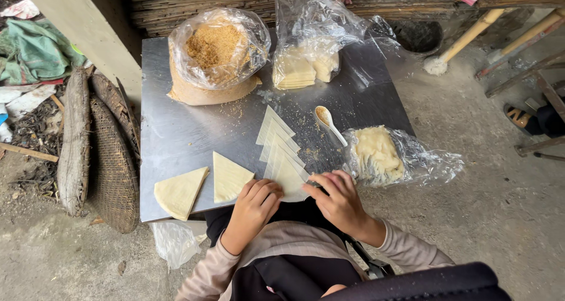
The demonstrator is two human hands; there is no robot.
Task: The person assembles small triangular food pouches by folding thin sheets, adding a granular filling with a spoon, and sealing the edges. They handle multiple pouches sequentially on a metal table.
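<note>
My left hand (254, 205) and my right hand (338, 199) both rest at the near edge of a steel table (176, 124), fingers curled on a pale triangular dough wrapper (287, 176). Several more triangular wrappers (275, 133) lie fanned in a row beyond it. Two folded triangles (229, 177) (179, 192) lie to the left. A white spoon (328, 122) holding brown crumbs lies just beyond my right hand.
A clear bag of brown crumb filling (215, 50) stands at the back left, a bag of stacked wrappers (306, 65) beside it, and a bag of pale dough (379, 154) at the right edge. Woven baskets (109, 154) lean left of the table.
</note>
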